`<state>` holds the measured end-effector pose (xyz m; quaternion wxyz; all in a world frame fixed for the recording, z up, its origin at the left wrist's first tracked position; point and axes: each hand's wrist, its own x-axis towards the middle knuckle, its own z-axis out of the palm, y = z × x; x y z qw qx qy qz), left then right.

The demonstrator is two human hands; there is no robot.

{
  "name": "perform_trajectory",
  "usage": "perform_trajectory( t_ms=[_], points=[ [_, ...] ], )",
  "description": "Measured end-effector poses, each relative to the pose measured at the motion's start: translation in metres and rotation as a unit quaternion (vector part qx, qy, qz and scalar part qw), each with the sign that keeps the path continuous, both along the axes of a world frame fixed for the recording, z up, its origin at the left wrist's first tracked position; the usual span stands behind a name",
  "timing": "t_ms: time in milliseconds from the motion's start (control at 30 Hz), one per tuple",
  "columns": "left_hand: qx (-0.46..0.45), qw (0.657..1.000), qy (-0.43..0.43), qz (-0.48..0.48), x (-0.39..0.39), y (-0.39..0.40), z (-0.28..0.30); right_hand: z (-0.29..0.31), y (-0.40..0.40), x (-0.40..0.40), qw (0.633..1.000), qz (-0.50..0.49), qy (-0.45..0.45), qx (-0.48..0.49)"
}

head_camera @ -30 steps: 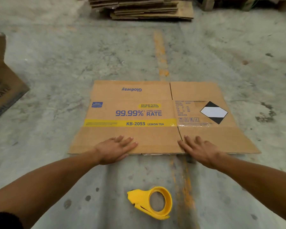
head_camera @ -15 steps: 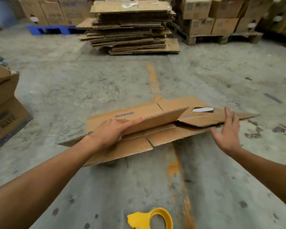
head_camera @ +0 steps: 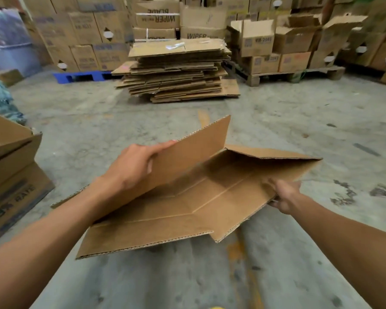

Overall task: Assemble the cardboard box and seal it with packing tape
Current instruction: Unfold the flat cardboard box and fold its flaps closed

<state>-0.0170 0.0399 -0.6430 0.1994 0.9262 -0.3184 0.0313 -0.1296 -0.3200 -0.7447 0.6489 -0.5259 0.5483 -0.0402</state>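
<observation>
**Popping the flat box open**

Head cam: the cardboard box point(head_camera: 187, 197) is off the floor in front of me, half opened. My left hand point(head_camera: 132, 168) has its fingers point(head_camera: 163, 146) pinching the upright flap at 10 o'clock; my right hand point(head_camera: 285, 195) grips the edge at 3 o'clock. Squaring-up stage, I'd say. Next I need to push the sides apart, then fold the bottom flaps.

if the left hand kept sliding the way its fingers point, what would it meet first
Probably nothing soon: the left hand points up and right along the raised flap that it grips. Beyond the flap's end lies bare floor, then perhaps the cardboard stack; depth is unclear.
</observation>
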Motion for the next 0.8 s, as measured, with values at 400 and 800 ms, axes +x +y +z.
perform_trajectory(
  t_ms=[400,800],
  points=[
    [-0.020,0.996,-0.019,0.089,0.059,-0.062,0.086,0.096,0.020,0.033,0.970,0.115,-0.088,-0.197],
    [0.037,0.968,0.188,0.161,0.025,-0.080,0.101,0.217,-0.026,0.070,0.817,0.391,0.126,-0.405]
  ],
)
